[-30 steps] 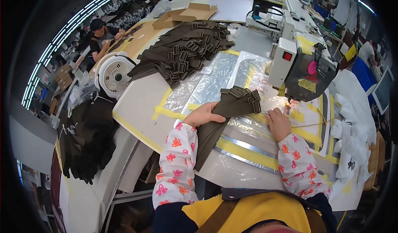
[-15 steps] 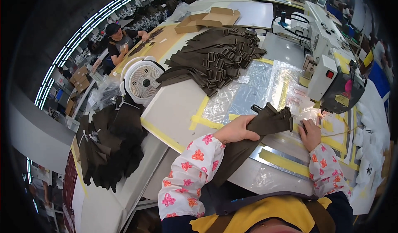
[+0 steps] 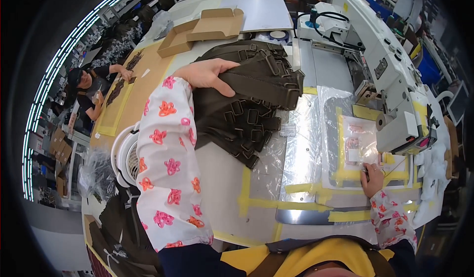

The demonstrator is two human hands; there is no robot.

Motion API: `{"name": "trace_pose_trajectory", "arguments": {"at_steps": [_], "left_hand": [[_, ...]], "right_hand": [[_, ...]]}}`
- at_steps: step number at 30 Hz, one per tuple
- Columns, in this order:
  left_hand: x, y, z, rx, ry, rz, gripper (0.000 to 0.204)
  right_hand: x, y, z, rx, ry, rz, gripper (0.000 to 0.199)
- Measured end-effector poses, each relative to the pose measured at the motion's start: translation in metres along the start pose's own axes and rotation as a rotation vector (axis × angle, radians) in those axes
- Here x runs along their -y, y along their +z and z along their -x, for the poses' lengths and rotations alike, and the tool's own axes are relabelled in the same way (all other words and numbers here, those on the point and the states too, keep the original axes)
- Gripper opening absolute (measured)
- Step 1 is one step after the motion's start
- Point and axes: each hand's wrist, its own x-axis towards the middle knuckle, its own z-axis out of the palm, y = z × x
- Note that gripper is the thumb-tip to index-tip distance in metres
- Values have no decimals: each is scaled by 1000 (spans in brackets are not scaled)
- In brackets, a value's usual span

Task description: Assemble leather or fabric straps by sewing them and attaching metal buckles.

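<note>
My left hand (image 3: 210, 75) reaches far out over a pile of dark brown straps with buckles (image 3: 197, 121). Its fingers and thumb are closed round a brown strap bundle (image 3: 259, 83), whose buckled ends point right above the pile. On the lower edge of a pale template panel (image 3: 353, 129), under the head of a white sewing machine (image 3: 402, 131), rests my right hand (image 3: 372, 181). Its fingers are curled together at something small and dark that I cannot make out. Patterned sleeves cover both forearms.
A white fan (image 3: 126, 153) is partly behind my left sleeve. Dark fabric pieces (image 3: 123, 232) hang at lower left. An open cardboard box (image 3: 200, 30) lies beyond the pile. Across a tan table, another person (image 3: 91, 89) works. White padding (image 3: 427, 190) lies at right.
My left hand has carried the brown straps from in front of me up and left, onto the pile. My right hand stays by the template panel. The view has swung right.
</note>
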Motion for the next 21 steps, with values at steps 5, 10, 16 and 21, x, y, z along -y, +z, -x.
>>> {"name": "trace_pose_trajectory", "arguments": {"at_steps": [5,10,16,21], "left_hand": [[61,-85,-68,-147,-318,-315,63],[169,-16,-139,-883,-228,-842,63],[168,18,-120,-1315,-102,-892,44],[110,170,-49,-1206,571,-546,27]], "right_hand": [[-7,2,2,10,32,30,29],[-16,2,-4,21,41,23,29],[-20,10,-2,39,-25,6,27],[-42,16,14,14,-15,11,30]]}}
